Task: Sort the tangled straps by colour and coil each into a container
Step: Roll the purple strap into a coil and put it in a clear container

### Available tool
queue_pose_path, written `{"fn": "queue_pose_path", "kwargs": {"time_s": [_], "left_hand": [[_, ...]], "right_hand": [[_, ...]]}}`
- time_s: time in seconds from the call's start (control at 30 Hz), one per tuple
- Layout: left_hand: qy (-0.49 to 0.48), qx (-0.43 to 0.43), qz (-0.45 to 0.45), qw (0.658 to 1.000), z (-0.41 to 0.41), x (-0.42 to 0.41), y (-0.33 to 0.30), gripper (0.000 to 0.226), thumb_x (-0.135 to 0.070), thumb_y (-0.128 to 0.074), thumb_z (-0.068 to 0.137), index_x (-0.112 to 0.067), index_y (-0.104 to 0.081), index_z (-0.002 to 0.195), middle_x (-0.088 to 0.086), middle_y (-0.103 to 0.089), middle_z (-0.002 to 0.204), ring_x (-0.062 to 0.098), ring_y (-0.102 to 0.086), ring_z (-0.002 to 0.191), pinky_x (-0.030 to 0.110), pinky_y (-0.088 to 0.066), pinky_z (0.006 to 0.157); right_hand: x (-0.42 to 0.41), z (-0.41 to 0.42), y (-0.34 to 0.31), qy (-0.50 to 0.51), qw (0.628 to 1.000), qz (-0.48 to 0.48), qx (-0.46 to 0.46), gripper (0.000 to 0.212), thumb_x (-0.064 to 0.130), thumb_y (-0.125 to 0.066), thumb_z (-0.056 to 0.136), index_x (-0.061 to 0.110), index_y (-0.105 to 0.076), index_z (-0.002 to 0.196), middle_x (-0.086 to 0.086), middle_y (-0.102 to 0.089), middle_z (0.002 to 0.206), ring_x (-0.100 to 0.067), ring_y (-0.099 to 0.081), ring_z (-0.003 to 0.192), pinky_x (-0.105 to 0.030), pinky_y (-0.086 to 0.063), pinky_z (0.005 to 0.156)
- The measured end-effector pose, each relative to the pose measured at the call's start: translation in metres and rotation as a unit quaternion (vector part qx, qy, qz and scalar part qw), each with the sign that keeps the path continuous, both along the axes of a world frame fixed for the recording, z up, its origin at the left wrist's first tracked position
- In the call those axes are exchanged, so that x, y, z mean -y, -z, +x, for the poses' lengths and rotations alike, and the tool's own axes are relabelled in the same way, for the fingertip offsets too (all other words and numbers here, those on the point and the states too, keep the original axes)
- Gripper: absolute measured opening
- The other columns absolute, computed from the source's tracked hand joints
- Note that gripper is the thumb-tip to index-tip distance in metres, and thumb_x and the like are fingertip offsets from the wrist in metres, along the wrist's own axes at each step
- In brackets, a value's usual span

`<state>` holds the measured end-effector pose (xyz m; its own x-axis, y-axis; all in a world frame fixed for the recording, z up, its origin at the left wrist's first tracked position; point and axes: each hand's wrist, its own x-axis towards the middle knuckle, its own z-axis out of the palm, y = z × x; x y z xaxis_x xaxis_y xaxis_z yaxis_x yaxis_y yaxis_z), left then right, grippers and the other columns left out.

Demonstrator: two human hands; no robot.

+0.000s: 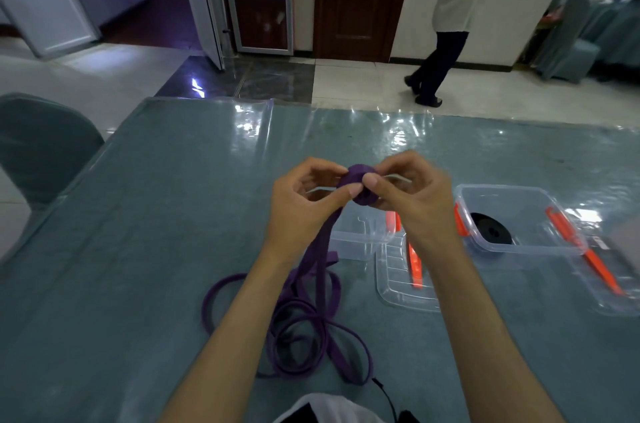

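— Where is the purple strap?

— A small tight roll of the purple strap [356,187] sits raised above the tabletop [156,214], pinched between both hands. The left hand [304,204] grips it from one side with thumb and curled fingers, and the right hand [405,194] pinches it from the other, thumb on the near face.

— And the rest of it?

— It hangs down from the roll past the left wrist and lies in loose, overlapping loops on the tabletop between the forearms, nearer the body than the hands.

— What lies around them?

— Just beyond and under the hands stands a clear container [360,235] with orange clips. To the right of the right hand, apart from it, a second clear container [519,214] holds a coiled black strap [491,228]. A clear lid [401,280] lies flat below the right wrist.
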<state>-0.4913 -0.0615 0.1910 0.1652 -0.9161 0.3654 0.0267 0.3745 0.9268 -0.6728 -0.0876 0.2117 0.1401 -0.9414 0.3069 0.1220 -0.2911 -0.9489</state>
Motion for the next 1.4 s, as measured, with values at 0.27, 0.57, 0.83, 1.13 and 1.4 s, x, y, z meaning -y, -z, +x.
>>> {"fn": "queue_pose_path", "kwargs": {"time_s": [0.27, 0.57, 0.83, 1.13, 1.4], "left_hand": [[-0.026, -0.035, -0.010, 0.999, -0.006, 0.006, -0.010, 0.043, -0.029, -0.087, 0.087, -0.034, -0.071, 0.126, 0.001, -0.081, 0.108, 0.025, -0.076, 0.105, 0.041, -0.061, 0.093], [0.015, 0.014, -0.018, 1.000, -0.002, 0.004, -0.013, 0.049, -0.025, -0.093, 0.079, -0.032, -0.070, 0.121, -0.001, -0.080, 0.112, 0.022, -0.076, 0.107, 0.037, -0.061, 0.094], [0.051, -0.008, -0.008, 0.999, 0.001, 0.003, -0.008, 0.052, -0.018, -0.095, 0.077, -0.028, -0.067, 0.120, 0.005, -0.081, 0.105, 0.024, -0.079, 0.099, 0.028, -0.061, 0.087], [0.001, -0.055, -0.044, 0.998, -0.002, 0.001, -0.004, 0.032, -0.015, -0.090, 0.084, -0.027, -0.075, 0.109, 0.005, -0.079, 0.114, 0.025, -0.077, 0.107, 0.030, -0.062, 0.090], [0.035, 0.002, -0.037, 0.999, 0.006, 0.007, -0.011, 0.033, -0.020, -0.087, 0.086, -0.030, -0.079, 0.117, 0.003, -0.080, 0.114, 0.027, -0.075, 0.109, 0.040, -0.060, 0.098]], "right_hand": [[-0.003, 0.012, 0.003, -0.002, 0.998, 0.021, 0.060, 0.017, 0.023, -0.083, 0.086, 0.017, -0.070, 0.096, -0.010, -0.077, 0.108, -0.030, -0.075, 0.106, -0.045, -0.063, 0.089], [-0.004, 0.010, -0.004, 0.009, 0.997, -0.009, 0.074, 0.031, 0.020, -0.085, 0.087, 0.024, -0.073, 0.115, -0.011, -0.076, 0.115, -0.032, -0.076, 0.106, -0.041, -0.064, 0.081], [-0.002, 0.006, -0.014, 0.047, 0.998, -0.040, 0.019, 0.019, 0.022, -0.088, 0.082, 0.028, -0.074, 0.093, -0.007, -0.080, 0.098, -0.027, -0.079, 0.094, -0.039, -0.066, 0.078], [-0.001, -0.002, -0.006, -0.019, 0.997, -0.046, -0.053, 0.025, 0.010, -0.088, 0.082, 0.020, -0.071, 0.097, -0.001, -0.079, 0.098, -0.022, -0.078, 0.097, -0.034, -0.064, 0.084], [0.000, -0.005, -0.005, -0.003, 1.000, -0.025, 0.004, 0.022, 0.019, -0.090, 0.079, 0.021, -0.069, 0.086, -0.009, -0.079, 0.103, -0.029, -0.077, 0.103, -0.042, -0.065, 0.087]]}}
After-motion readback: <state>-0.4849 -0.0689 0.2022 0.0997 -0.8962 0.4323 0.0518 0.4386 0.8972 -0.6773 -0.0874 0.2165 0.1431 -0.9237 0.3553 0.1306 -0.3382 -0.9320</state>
